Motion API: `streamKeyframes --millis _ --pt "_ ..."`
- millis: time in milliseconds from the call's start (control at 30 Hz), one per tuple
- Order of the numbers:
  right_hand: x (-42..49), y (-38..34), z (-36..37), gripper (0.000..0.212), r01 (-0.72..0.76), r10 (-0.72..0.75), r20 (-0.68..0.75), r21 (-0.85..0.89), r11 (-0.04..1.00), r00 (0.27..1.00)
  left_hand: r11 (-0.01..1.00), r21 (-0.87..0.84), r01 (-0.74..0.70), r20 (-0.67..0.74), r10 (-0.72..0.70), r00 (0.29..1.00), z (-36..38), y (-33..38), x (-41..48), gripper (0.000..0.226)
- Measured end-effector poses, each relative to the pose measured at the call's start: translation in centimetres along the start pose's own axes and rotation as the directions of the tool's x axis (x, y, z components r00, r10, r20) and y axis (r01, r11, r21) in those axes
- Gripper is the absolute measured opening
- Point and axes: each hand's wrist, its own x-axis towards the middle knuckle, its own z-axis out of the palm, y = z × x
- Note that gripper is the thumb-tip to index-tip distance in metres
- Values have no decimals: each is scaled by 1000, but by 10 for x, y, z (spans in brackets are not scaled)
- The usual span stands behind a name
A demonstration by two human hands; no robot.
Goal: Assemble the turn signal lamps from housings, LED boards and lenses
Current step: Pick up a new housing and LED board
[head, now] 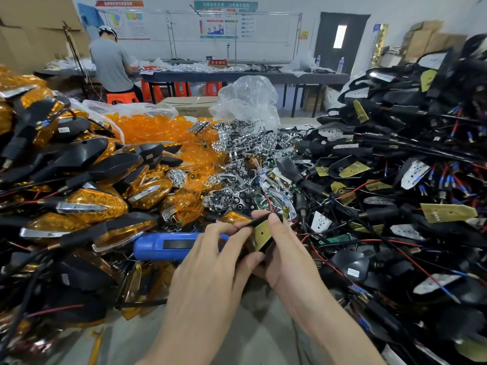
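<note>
On the head view I see the left hand [210,262] and right hand [287,256] meeting over the desk [250,335], the fingers of both clamped on one black housing [253,223] with a yellowish LED board [262,234] in it. It is held just beside the blue tool [163,246], between the finished amber lamps [87,204] on the left and the heap of wired housings [395,180] on the right.

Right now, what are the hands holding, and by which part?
One black housing with a yellowish board inside, held by both hands: the left hand pinches its left end, the right hand grips its right edge.
</note>
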Motion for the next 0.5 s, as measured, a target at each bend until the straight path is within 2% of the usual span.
streamKeyframes --millis 133,267,500 --pt "0 3 1 32 12 -12 28 -8 1000 1000 999 -14 31 -53 -32 998 -1 0 0 39" --pt "-5 1 -1 43 40 -42 80 15 999 996 1000 -15 14 -157 -16 988 -1 1 0 36" --pt "-5 -1 0 46 32 -41 103 84 996 994 995 -82 -53 -238 32 971 -2 3 -2 28"
